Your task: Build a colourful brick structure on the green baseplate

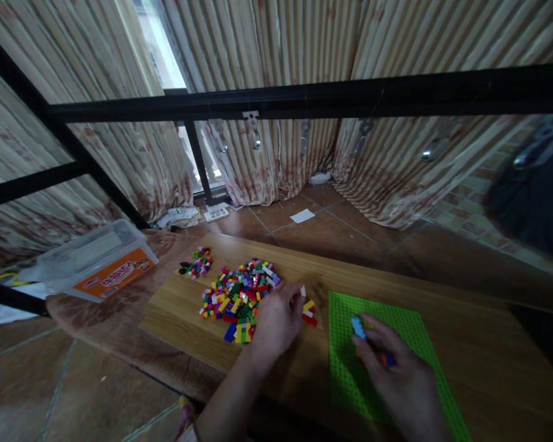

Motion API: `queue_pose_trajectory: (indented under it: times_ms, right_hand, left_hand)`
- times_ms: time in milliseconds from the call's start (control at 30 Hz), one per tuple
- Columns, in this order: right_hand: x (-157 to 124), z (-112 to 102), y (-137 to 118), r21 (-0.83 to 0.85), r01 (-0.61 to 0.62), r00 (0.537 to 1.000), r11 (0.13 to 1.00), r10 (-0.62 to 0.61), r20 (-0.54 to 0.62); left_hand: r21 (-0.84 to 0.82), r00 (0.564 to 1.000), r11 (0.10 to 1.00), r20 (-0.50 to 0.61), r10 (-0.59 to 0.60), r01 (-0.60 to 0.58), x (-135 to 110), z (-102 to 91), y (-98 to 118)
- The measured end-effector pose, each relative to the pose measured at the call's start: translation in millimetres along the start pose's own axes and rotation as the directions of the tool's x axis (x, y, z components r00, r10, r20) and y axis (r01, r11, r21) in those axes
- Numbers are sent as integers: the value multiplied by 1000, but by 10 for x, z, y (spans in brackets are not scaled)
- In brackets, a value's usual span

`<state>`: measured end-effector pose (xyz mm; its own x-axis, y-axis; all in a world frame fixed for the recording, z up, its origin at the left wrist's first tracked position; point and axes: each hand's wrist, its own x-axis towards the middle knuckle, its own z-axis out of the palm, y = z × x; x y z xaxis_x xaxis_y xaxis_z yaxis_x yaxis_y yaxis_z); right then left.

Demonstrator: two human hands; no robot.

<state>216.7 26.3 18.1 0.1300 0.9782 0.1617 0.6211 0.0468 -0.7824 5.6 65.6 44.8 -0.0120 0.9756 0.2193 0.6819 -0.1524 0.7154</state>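
- one part-blue brick cluster (pixel 358 327) is pinched by the right hand's (pixel 399 368) fingers, over the green baseplate (pixel 343 362)
- left hand's (pixel 276 316) fingers are curled beside a white piece (pixel 303 290); grip cannot be told
- brick pile (pixel 244 291) is spread leftward, left hand nearer

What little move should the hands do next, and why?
Maybe the left hand should take one brick from the pile over to the right hand. The left hand is right beside the pile, and the right hand already holds a light blue brick over the green board.
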Motion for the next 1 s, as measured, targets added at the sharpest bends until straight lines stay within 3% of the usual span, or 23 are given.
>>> queue_pose_trajectory:
  times_ms: [133, 233, 433, 533, 800, 1000]
  right_hand:
    - [-139, 264, -73, 0, 209, 970, 978, -207, 127]
    - [-177, 419, -111, -27, 307, 942, 951, -300, 152]
    - [-197, 564, -189, -38, 376, 920, 926, -368, 135]
    - [-211, 579, -199, -38, 382, 916, 924, -372, 148]
    - [-218, 686, -181, -35, 372, 922, 927, -365, 130]
    - [-243, 671, -202, 21, 396, 909, 918, -395, 132]
  left_hand:
    - [29, 965, 981, -188, -184, 193, 152, -338, -288]
    - [84, 953, 963, -185, -238, 256, 183, -479, -405]
    - [277, 997, 958, -26, -70, 74, 118, -388, -382]
    - [381, 1000, 924, -23, 7, 2, 102, -315, -340]
    - [508, 997, 857, 45, 67, -80, 124, -221, -320]
    - [502, 995, 860, 28, 92, -94, 157, -177, -349]
